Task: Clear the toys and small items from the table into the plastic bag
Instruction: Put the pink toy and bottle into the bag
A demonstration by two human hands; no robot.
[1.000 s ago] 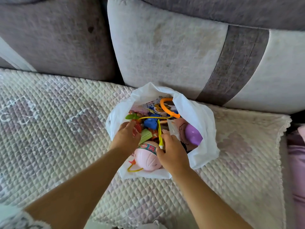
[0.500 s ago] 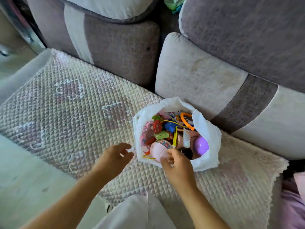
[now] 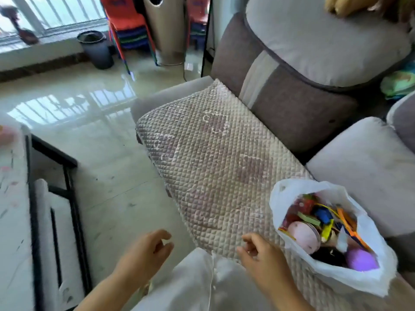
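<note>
A white plastic bag (image 3: 289, 191) sits open on the quilted sofa seat at the lower right, filled with several colourful toys, among them a pink ball (image 3: 303, 235) and a purple egg (image 3: 360, 261). My right hand (image 3: 260, 259) hovers just left of the bag, fingers loosely curled, holding nothing. My left hand (image 3: 146, 252) hangs over the floor further left, fingers relaxed and empty. The table (image 3: 13, 198) edge shows at the far left, with a blurred pink item (image 3: 5, 135) on it.
The quilted cover (image 3: 208, 158) spreads over the sofa seat, backed by grey cushions (image 3: 314, 41). A glossy tiled floor (image 3: 89, 104) lies between sofa and table. A dark bin (image 3: 95, 49) and stacked plastic chairs (image 3: 128, 25) stand by the window.
Both hands have left the bag and drawn back towards me. My view has swung left, so the bag now lies at the right and the floor and table appear.
</note>
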